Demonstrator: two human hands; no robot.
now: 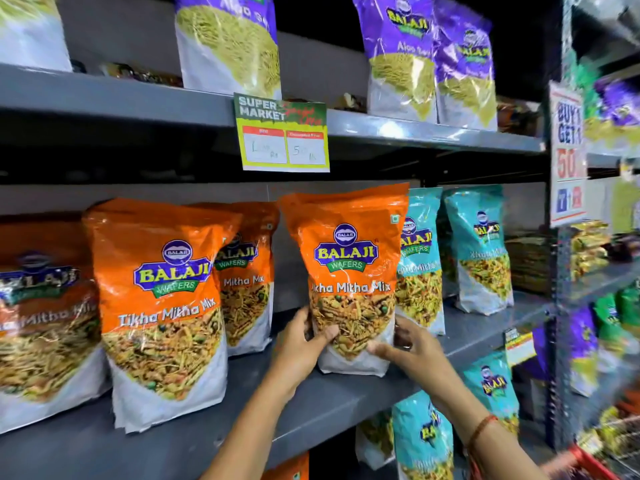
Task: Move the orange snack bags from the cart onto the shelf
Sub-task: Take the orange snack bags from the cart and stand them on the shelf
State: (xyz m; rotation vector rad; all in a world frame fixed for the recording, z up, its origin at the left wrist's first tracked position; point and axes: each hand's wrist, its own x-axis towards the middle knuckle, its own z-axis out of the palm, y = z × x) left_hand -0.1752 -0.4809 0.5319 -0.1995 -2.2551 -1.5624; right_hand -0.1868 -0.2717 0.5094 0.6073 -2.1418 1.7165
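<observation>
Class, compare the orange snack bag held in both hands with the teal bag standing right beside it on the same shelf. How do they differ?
The held orange bag reads Tikha Mitha Mix; the teal bag carries different wording, partly hidden. The orange bag is gripped low by the left hand and right hand; the teal bag stands untouched. The orange bag overlaps the teal bag's left edge. Both show the Balaji logo and stand upright.

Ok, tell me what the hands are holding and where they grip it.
Both hands hold one orange snack bag standing on the shelf. The left hand grips its lower left edge, the right hand its lower right edge.
</observation>
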